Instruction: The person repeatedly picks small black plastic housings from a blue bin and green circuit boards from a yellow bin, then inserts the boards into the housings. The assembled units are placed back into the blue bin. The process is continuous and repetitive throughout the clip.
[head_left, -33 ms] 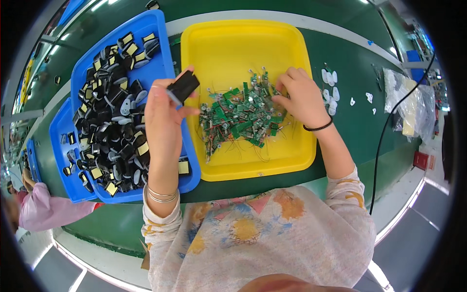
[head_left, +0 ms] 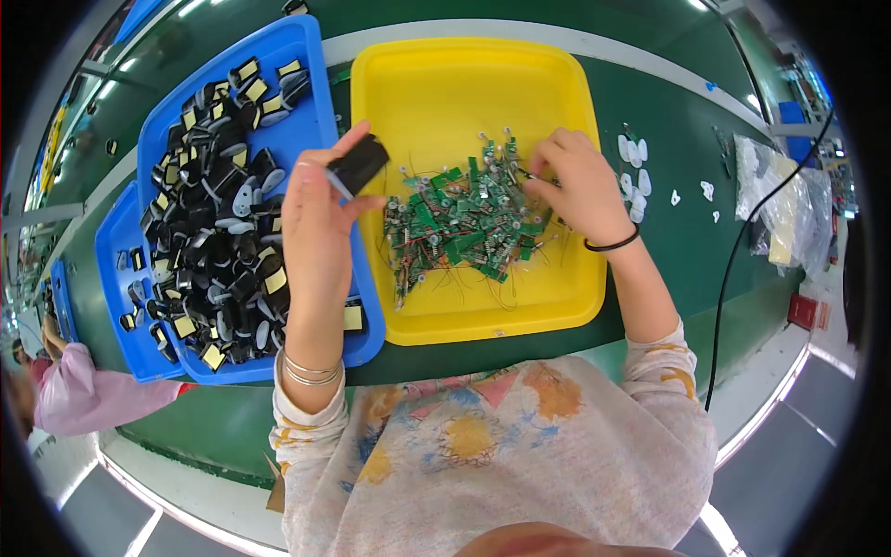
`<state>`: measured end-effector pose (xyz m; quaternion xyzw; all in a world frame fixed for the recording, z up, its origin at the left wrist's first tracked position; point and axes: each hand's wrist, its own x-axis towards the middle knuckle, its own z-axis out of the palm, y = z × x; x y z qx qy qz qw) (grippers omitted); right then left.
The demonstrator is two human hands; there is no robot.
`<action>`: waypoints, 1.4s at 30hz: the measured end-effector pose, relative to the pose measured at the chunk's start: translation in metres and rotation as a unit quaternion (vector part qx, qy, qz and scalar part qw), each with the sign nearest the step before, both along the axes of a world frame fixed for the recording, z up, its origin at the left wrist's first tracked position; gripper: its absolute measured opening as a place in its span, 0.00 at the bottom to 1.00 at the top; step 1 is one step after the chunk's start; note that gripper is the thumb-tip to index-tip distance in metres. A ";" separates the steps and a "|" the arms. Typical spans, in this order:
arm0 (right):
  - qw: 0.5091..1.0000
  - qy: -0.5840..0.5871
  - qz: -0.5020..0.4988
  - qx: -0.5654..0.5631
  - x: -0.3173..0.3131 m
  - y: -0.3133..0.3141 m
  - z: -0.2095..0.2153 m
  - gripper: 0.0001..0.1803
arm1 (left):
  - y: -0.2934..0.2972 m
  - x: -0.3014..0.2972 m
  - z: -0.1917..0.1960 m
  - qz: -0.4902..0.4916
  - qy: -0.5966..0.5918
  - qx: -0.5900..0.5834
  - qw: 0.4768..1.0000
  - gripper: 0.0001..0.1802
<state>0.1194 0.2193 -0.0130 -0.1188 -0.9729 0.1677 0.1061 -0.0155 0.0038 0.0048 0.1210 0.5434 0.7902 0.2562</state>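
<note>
Yellow tray [head_left: 464, 93], just one, holding many circuit boards [head_left: 455, 223], left hand [head_left: 316, 197] gripping one black casing [head_left: 360, 165], right hand's [head_left: 583, 187] fingers curling, their hold being unclear, two blue trays [head_left: 302, 125] overlapping.

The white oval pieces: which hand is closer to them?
Right. The right hand is just left of the white oval pieces, over the yellow tray; the left hand is much farther left, holding a black case.

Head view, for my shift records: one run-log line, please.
left hand: holds black part; right hand: at circuit boards; boards: inside yellow tray
</note>
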 end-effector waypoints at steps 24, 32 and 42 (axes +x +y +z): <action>0.900 0.361 0.196 -0.146 -0.058 -0.072 0.026 0.07 | -0.003 0.019 -0.001 0.001 0.151 0.033 0.988 0.13; 0.909 0.351 0.200 -0.097 -0.058 -0.072 0.029 0.08 | -0.005 0.018 -0.001 0.015 0.177 0.009 0.984 0.12; 0.902 0.368 0.213 -0.070 -0.058 -0.073 0.025 0.08 | -0.002 0.023 0.000 -0.026 0.158 0.023 0.987 0.11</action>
